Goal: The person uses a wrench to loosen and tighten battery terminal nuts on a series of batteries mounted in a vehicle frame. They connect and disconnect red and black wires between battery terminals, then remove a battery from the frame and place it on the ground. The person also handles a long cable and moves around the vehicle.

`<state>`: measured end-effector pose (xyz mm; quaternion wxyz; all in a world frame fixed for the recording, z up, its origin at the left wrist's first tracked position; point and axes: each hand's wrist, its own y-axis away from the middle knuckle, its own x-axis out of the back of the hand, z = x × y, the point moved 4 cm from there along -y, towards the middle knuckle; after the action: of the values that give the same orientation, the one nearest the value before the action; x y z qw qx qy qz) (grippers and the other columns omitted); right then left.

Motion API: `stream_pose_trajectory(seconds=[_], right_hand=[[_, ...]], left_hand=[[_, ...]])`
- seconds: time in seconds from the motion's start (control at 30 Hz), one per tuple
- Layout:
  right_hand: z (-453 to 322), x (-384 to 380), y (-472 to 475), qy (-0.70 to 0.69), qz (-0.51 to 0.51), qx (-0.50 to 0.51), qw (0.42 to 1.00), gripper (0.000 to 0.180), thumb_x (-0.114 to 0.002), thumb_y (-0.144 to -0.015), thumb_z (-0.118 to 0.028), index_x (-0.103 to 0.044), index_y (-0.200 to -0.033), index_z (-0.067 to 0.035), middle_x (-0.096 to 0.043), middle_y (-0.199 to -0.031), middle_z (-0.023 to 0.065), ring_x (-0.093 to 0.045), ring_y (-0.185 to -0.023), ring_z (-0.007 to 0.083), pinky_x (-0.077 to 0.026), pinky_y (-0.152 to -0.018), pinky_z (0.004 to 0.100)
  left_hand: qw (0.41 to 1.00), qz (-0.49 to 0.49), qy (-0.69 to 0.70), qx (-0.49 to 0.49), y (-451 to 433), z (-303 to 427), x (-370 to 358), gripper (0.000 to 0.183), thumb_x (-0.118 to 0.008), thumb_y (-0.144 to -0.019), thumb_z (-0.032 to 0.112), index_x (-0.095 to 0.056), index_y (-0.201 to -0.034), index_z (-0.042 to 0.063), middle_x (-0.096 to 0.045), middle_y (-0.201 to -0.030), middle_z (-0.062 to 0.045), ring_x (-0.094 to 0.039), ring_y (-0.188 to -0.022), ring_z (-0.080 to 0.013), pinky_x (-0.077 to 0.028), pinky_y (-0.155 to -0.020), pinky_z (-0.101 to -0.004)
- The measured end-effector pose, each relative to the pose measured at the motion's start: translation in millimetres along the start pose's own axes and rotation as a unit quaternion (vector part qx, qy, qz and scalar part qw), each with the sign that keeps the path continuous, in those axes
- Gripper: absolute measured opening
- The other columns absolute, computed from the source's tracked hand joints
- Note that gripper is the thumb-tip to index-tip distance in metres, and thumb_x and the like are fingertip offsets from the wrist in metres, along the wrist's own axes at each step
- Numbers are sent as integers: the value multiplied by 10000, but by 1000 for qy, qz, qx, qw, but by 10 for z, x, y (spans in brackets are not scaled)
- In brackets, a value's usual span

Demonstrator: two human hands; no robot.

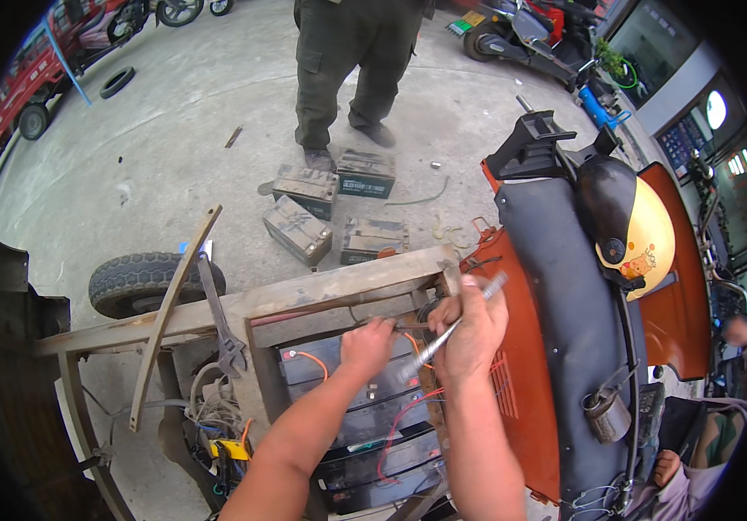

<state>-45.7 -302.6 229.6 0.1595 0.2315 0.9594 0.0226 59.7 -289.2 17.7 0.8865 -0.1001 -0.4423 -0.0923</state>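
My left hand [368, 348] pinches a dark cable [412, 325] above the battery compartment of a metal vehicle frame [341, 281]. The fingers of my right hand [472, 329] are closed around a shiny metal tool [435, 348], blurred, its exact kind unclear; these fingertips also touch the cable. Below both hands, several dark batteries [360, 417] lie side by side, with an orange wire [311, 358] and a thin red wire [390, 423] over them. An adjustable wrench [220, 319] rests on the frame at the left, beside a narrow wooden or metal strip [175, 312].
Several dusty batteries [298, 231] stand on the concrete floor beyond the frame, near a standing person [354, 71]. A tyre [152, 283] lies left. At right are an orange body panel [517, 338], a long dark seat [543, 293], a helmet [647, 228] and another person's hand [666, 467].
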Motion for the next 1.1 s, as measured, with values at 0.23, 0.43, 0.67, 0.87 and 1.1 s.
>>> stream_pose_trajectory(seconds=[0.23, 0.43, 0.67, 0.87, 1.1], right_hand=[[-69, 87, -243, 52, -46, -69, 995, 192, -591, -1051, -197, -508, -1018, -28, -516, -638, 39, -512, -515, 148, -424, -477, 312], [-145, 87, -116, 238, -30, -12, 971, 210, -600, -991, -174, -537, -1061, 14, -643, -801, 124, -637, -698, 222, -535, -678, 376], [-527, -89, -112, 740, -369, 190, 530, 204, -634, -773, -76, -656, -970, -26, -721, -951, 163, -679, -980, 396, -519, -934, 510], [-119, -8, 272, 442, -180, 529, 702, 384, -665, -940, -177, -657, -1271, 19, -666, -1277, 207, -599, -1276, 414, -463, -1095, 543], [461, 317, 100, 83, -34, 160, 983, 314, -690, -1006, -108, -594, -1265, 42, -705, -1149, 132, -674, -1081, 205, -541, -951, 365]], left_hand=[[998, 57, 17, -10, 2, -11, -4, 222, -729, -894, 261, -734, -1096, 169, -734, -979, -55, -730, -793, -327, -579, -657, -468], [997, 69, 35, -16, 6, -49, -21, 205, -703, -912, 215, -725, -1111, 171, -734, -981, -68, -725, -792, -350, -575, -663, -487], [1000, -5, -2, 6, -3, -57, -54, 341, -618, -875, 108, -705, -1200, 157, -737, -1107, -97, -742, -859, -349, -585, -719, -502], [1000, -6, 15, 12, 3, -74, -54, 351, -621, -880, 112, -704, -1216, 169, -739, -1122, -78, -742, -860, -346, -587, -720, -494], [998, 55, 30, -13, 0, -35, -3, 194, -663, -931, 210, -739, -1109, 202, -743, -1052, -43, -732, -804, -344, -578, -667, -496]])
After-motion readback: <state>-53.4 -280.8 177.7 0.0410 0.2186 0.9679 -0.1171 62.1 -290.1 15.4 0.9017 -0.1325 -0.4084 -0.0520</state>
